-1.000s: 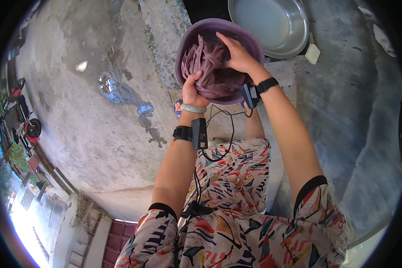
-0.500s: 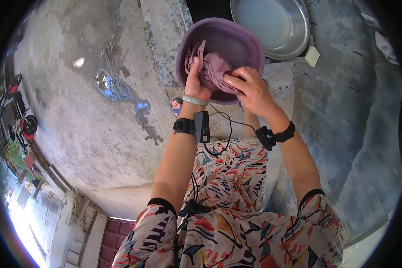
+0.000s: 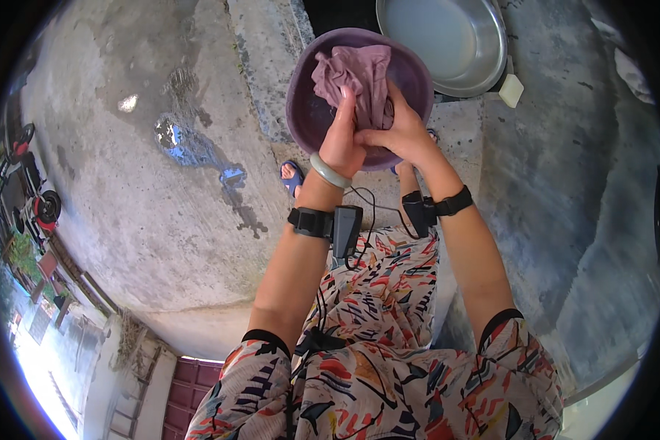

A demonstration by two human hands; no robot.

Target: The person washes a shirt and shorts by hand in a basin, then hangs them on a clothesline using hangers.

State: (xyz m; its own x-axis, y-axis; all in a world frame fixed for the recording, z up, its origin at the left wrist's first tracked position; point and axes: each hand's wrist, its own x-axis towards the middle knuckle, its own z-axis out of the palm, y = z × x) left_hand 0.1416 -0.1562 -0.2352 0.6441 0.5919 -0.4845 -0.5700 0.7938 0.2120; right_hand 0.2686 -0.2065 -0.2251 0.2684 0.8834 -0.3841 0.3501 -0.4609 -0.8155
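**Crumpled mauve cloth (image 3: 363, 70) gripped within a purple basin's outline**

The cloth sits at top centre, bunched above the purple basin (image 3: 295, 110). Left hand (image 3: 342, 145) and right hand (image 3: 407, 136) meet at its lower end, both clamped on it; they hide that end and part of the basin's near rim. A steel basin (image 3: 489, 51) of cloudy liquid stands just beside, upper right, partly covered by the purple one in view, with a pale block (image 3: 511, 90) near its rim. A wet patch (image 3: 187, 147) marks the concrete, upper left; a scooter (image 3: 45, 207) stands at the left edge. Looping below the wrists, a black cable (image 3: 374, 213) joins dark boxes (image 3: 346, 231), whose markings are too small to read.
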